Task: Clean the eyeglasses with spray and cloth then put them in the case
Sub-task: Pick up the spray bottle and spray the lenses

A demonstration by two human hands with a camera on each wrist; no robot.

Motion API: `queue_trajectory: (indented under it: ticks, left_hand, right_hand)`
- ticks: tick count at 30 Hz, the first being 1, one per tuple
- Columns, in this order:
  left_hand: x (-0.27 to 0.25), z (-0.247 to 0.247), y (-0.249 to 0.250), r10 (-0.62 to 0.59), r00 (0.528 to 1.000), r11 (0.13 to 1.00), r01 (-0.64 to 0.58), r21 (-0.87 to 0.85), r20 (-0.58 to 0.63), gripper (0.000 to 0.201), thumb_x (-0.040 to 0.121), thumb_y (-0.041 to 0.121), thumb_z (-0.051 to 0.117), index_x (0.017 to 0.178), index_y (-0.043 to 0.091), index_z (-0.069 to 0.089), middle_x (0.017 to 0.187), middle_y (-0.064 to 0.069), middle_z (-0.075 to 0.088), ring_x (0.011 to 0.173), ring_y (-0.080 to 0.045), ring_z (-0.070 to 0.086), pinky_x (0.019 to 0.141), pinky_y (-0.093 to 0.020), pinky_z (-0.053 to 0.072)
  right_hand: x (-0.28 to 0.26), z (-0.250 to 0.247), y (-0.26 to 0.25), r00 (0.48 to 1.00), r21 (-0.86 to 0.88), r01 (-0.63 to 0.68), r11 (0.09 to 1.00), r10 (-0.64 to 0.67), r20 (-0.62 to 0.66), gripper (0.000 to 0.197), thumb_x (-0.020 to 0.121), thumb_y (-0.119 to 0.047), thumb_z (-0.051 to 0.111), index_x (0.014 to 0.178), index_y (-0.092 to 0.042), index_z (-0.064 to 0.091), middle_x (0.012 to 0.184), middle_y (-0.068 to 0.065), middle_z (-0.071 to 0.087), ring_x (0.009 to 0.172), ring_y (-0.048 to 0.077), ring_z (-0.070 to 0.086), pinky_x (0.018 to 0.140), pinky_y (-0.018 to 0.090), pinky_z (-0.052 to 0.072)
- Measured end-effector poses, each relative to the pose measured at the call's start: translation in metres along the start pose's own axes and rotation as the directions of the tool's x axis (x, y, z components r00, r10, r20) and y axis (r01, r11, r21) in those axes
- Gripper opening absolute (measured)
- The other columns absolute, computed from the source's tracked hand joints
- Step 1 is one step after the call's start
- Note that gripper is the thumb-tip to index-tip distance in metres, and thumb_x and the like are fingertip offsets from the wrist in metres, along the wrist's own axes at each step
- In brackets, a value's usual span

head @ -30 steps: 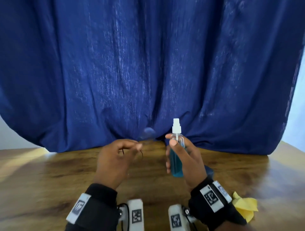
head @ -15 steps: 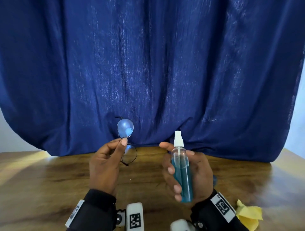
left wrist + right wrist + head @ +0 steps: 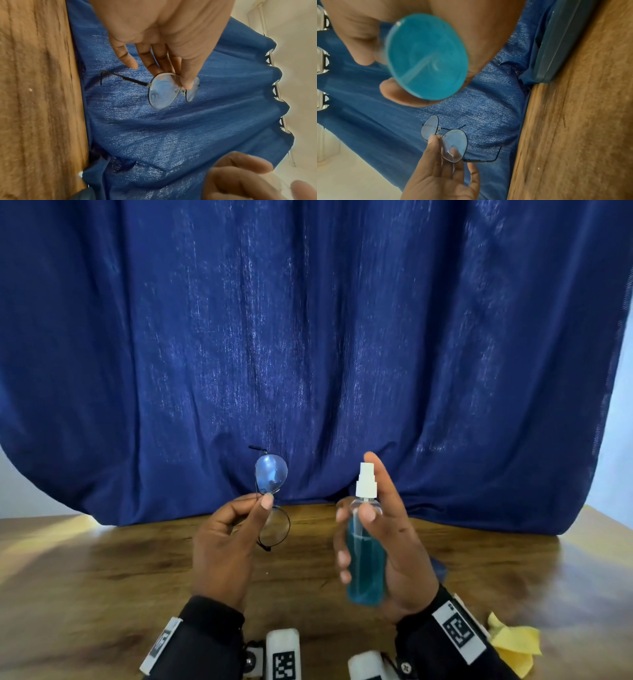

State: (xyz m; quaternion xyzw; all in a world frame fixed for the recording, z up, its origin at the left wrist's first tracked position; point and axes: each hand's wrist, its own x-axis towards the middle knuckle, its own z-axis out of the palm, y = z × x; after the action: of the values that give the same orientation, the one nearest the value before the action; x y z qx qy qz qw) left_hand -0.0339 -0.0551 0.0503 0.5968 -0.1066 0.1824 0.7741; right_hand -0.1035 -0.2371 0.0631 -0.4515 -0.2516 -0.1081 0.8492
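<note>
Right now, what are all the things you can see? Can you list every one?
eyeglasses: one pair, thin dark metal frame with clear lenses, held up in the air, pinched at the bridge
spray bottle: one, clear with blue liquid and a white nozzle, held upright beside the eyeglasses
cloth: one, yellow, crumpled on the table near the right wrist
case: one, blue-grey, on the table at the curtain's foot
table: one, brown wood
curtain: one, dark blue, hanging behind the table
left hand: one, grip on the eyeglasses
right hand: one, grip round the spray bottle, forefinger raised by the nozzle
</note>
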Motion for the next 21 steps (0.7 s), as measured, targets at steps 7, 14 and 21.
queue_trajectory:
  ticks: [7,14,21]
  left_hand:
    - [-0.002,0.002,0.001,0.012,1.0,1.0,-0.012,0.004,0.011,0.017,0.084,0.03,0.076,0.09,0.014,0.079,0.097,0.004,0.08,0.099,-0.005,0.073,0.087,-0.02,0.049]
    - [-0.005,0.005,0.004,0.037,0.999,0.998,-0.039,0.053,0.04,0.019,0.084,0.031,0.077,0.088,0.013,0.079,0.099,0.006,0.08,0.093,-0.002,0.073,0.082,-0.027,0.056]
    - [-0.012,0.012,0.007,0.094,0.99,0.991,-0.103,0.081,0.102,0.009,0.083,0.025,0.079,0.084,0.016,0.08,0.099,0.004,0.078,0.091,-0.001,0.071,0.076,-0.013,0.053]
  right_hand:
    - [-0.003,0.0,0.007,0.972,-0.641,0.194,0.742,-0.232,0.025,0.052,0.098,-0.015,0.061,0.137,-0.042,0.039,0.083,0.008,0.06,0.056,0.026,0.057,0.05,0.039,0.052]
    - [-0.001,-0.005,0.004,0.844,-0.915,0.318,0.248,-0.513,0.154,0.046,0.098,-0.024,0.056,0.141,-0.028,0.04,0.096,-0.011,0.06,0.069,-0.002,0.056,0.064,0.016,0.044]
    - [0.0,-0.003,0.003,0.887,-0.943,0.285,0.172,-0.42,0.192,0.045,0.098,-0.019,0.059,0.14,-0.025,0.043,0.096,-0.026,0.049,0.077,-0.007,0.055,0.073,0.008,0.041]
